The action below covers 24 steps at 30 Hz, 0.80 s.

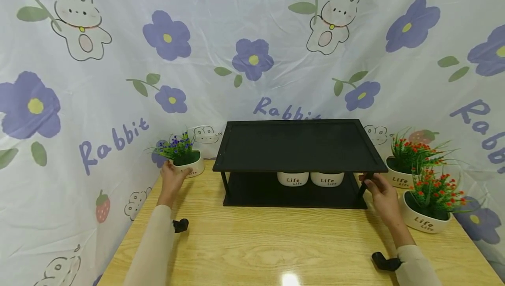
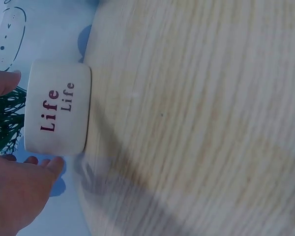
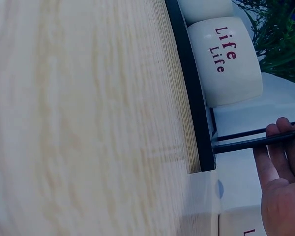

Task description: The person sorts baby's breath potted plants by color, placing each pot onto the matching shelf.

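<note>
On the white pot (image 2: 59, 110) at my left grip (image 1: 172, 180), I read "Life" with a smaller "Life" beneath. The same pair marks the left rack pot (image 1: 293, 179) and right rack pot (image 1: 327, 180) before me, plus the rear red-flowered pot (image 1: 399, 179) and front red-flowered pot (image 1: 423, 221) to my right. "Rabbit" repeats in purple across the cloth (image 1: 213, 88) behind.
</note>
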Available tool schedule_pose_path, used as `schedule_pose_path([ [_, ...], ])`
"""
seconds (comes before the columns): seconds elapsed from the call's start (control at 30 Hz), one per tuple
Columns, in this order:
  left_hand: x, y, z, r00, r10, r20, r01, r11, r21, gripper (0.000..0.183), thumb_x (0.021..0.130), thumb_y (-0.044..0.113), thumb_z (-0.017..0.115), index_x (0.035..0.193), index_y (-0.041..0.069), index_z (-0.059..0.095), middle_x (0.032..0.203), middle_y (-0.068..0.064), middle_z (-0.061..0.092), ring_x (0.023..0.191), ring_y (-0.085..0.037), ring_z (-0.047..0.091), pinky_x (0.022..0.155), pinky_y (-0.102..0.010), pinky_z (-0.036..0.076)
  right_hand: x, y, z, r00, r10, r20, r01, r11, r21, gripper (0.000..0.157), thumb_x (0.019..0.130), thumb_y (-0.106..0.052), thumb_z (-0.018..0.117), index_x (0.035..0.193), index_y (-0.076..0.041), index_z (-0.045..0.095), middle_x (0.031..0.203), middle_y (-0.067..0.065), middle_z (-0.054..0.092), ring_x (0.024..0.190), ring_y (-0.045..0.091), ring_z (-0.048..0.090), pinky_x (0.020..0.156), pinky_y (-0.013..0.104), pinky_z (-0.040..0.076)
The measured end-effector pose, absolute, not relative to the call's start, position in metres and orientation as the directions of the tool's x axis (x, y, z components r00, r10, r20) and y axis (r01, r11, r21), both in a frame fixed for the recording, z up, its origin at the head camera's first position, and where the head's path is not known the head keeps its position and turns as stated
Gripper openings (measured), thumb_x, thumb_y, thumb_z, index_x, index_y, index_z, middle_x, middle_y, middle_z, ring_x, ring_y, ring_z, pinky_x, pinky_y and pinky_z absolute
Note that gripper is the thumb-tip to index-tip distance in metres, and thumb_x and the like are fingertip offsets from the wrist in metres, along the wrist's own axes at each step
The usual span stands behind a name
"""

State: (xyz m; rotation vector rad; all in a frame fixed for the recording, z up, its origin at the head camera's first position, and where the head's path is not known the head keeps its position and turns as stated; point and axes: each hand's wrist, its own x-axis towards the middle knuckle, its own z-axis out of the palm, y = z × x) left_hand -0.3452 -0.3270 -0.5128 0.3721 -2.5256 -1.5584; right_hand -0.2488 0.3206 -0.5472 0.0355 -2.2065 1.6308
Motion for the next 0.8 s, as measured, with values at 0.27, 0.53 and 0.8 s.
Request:
schedule_pose_path([
  [0.27,-0.356,-0.329,-0.511,-0.967,-0.248,-0.056,-0.149,0.374,0.915,0.109,0.105,0.024,0.066,0.167,0.009,-0.023,0.176,-0.024,-0.017,0.164,-0.049,-0.003,0.133,-0.063,0.016,-0.249,0.321,-0.548,-0.923,0.218,0.318,-0.236,0.33,-0.914,0.035,0.113,-0.018,0.055,0.137,0.006,0.06,0.118,-0.012,0.073,0.111,-0.015,0.064,0.095,0.001,0.048],
  [0.53,-0.361,-0.33,-0.519,-0.955,-0.292,-0.058,-0.188,0.44,0.878,0.103,0.106,0.023,0.064,0.167,0.0,-0.016,0.174,-0.031,-0.012,0.163,-0.051,0.004,0.133,-0.061,0.015,-0.251,0.32,-0.549,-0.919,0.21,0.333,-0.251,0.34,-0.906,0.03,0.112,-0.015,0.056,0.131,0.007,0.063,0.117,-0.01,0.074,0.11,-0.012,0.065,0.095,0.002,0.049],
  [0.8,-0.352,-0.316,-0.522,-0.931,-0.364,0.015,-0.171,0.474,0.864,0.093,0.105,0.029,0.069,0.167,-0.003,0.007,0.164,-0.037,0.007,0.151,-0.058,0.025,0.127,-0.066,0.026,-0.252,0.321,-0.549,-0.918,0.217,0.332,-0.246,0.345,-0.906,0.031,0.112,-0.015,0.055,0.134,0.007,0.062,0.118,-0.009,0.074,0.11,-0.013,0.064,0.095,0.002,0.048],
])
